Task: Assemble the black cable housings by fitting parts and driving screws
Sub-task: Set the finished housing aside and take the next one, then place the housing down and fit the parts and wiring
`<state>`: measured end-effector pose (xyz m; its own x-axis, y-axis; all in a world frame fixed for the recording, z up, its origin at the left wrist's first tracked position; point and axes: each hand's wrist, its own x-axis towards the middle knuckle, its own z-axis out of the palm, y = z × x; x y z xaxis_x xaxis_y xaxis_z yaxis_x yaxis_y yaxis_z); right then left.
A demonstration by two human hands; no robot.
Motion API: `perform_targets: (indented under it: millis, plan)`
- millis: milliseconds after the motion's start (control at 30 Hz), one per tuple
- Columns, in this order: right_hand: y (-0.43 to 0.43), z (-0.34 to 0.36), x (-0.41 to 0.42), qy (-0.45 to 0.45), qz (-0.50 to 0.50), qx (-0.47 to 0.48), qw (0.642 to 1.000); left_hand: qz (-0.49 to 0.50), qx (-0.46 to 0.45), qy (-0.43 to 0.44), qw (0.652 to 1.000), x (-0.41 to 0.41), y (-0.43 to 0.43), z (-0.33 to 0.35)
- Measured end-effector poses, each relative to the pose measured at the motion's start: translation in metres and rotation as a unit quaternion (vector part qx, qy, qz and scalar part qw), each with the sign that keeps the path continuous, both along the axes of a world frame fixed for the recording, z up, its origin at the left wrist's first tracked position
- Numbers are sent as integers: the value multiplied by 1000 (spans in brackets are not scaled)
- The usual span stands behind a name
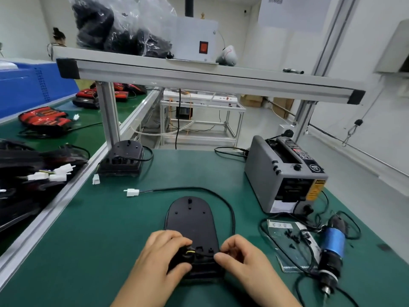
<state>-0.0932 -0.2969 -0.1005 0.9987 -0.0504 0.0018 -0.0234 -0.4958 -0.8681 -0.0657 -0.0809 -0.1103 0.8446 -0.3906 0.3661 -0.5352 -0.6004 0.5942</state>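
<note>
A factory assembly station: a green-matted worktop (88, 240) framed in aluminium profile, under an overhead shelf (199, 78) carrying a bag of black parts (119, 29). An automatic tape dispenser (283, 173) and a corded electric screwdriver (332, 247) sit at right; red-and-black units (44, 118) line the neighbouring bench at left, beside a blue crate (28, 85).

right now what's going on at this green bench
A person is working on a flat black plastic housing on the green mat. The left hand grips its near left corner, the right hand pinches a thin black cable at its near edge. A blue-bodied electric screwdriver lies unheld to the right, by small black screws.
</note>
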Motion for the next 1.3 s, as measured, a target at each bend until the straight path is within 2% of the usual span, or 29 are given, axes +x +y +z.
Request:
perform_targets:
  millis: [200, 467, 867, 967, 1033, 1100, 1200, 1233, 1300]
  plan:
    - [3, -1, -13, -9, -1, -7, 1000, 1, -22, -11, 1000, -8, 4, -3]
    - [3, -1, -16, -19, 0, -21, 1000, 19, -41, -92, 995, -18, -4, -14]
    - [-4, 4, -18, -5, 13, -20, 1000, 38, -41, -98, 994, -21, -7, -22]
    - [-24, 13, -14, -67, -49, -32, 996, 36, -39, -103, 993, -22, -7, -20]
    - [-53, 22, -9, -122, -139, -86, 979, 25, -37, -125, 991, -22, -9, -18]
    - [-89, 32, -4, -131, -220, -190, 948, 15, -38, -141, 989, -21, -9, -17]
    - [-135, 35, 4, -29, -251, -433, 865, 11, -52, -123, 991, -18, -7, -17]
    - [-145, 33, 6, 13, -240, -488, 839, 9, -55, -119, 991, -17, -7, -17]
    - [-156, 28, 8, 61, -222, -540, 810, 5, -52, -122, 991, -17, -6, -19]
